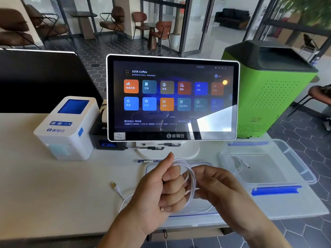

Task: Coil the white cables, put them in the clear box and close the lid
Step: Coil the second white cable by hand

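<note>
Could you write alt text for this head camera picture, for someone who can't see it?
Two hands, left hand and right hand, wind a thin white cable into loops above a pale counter. An open clear plastic box waits right, behind stands a touchscreen till.

We are seeing a white cable [190,178], blue clips [275,190] on a clear box [293,158], a green perforated cabinet [275,97].

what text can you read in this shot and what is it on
"SOTA Coffee": top left of the touchscreen.
"客如云": bottom bezel of the touchscreen.
"客如云·智享版": lower left of the display.
"订单", "会员", "打印": three of the app tiles; the other tile labels are too blurred.
"客如云": front of the white printer.
QR code on the bezel, the status line and the pen label: too small to read.
</note>
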